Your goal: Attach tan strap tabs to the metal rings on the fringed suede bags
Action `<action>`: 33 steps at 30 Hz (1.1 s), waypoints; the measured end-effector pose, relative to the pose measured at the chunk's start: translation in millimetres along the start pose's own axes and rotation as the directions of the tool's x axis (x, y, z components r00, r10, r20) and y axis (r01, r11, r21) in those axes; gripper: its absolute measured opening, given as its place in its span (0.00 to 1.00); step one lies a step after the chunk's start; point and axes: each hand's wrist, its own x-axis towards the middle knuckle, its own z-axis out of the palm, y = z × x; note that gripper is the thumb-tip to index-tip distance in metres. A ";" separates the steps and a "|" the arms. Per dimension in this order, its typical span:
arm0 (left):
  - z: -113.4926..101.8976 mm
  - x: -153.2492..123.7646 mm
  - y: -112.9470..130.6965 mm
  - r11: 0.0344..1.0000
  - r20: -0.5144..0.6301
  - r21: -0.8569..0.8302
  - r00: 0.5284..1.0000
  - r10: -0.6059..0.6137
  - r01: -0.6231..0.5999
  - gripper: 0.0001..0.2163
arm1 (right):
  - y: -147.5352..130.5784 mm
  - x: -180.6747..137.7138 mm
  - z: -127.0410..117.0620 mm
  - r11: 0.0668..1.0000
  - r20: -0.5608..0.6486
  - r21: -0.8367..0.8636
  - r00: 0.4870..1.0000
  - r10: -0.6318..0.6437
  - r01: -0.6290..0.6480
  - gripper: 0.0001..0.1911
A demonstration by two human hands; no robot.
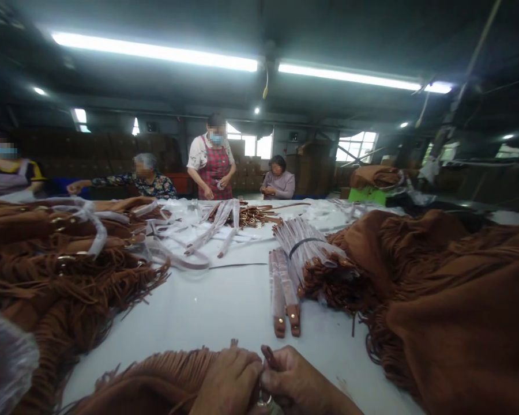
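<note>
My left hand rests on a brown fringed suede piece at the table's near edge, fingers closed against it. My right hand pinches a narrow brown strap end with a small metal ring between the two hands. Both hands meet at the bottom centre. Just beyond them lie two wrapped brown straps with brass studs at their ends.
Heaps of brown fringed suede fill the right and the left of the white table. A bundle of wrapped straps and loose clear sleeves lie mid-table. Several people work at the far side.
</note>
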 end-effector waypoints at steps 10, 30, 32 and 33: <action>-69.5 28.4 16.3 0.975 0.128 -0.093 0.973 -0.190 0.203 0.11 | 13.7 16.9 20.8 0.996 -0.445 0.041 0.894 -0.052 0.078 0.27; -82.3 37.0 20.4 0.948 0.320 -0.168 0.924 -0.207 0.271 0.07 | -22.8 -4.8 2.2 0.948 -0.122 -0.313 0.992 0.020 -0.058 0.28; -83.6 37.6 20.8 0.935 0.311 -0.196 0.923 -0.227 0.295 0.07 | -30.7 -11.6 -5.3 0.907 -0.027 -0.420 0.999 0.025 -0.034 0.32; -84.2 37.6 21.1 0.930 0.303 -0.211 0.925 -0.231 0.301 0.07 | -34.4 -14.9 -8.2 0.887 0.022 -0.460 0.999 0.041 -0.026 0.33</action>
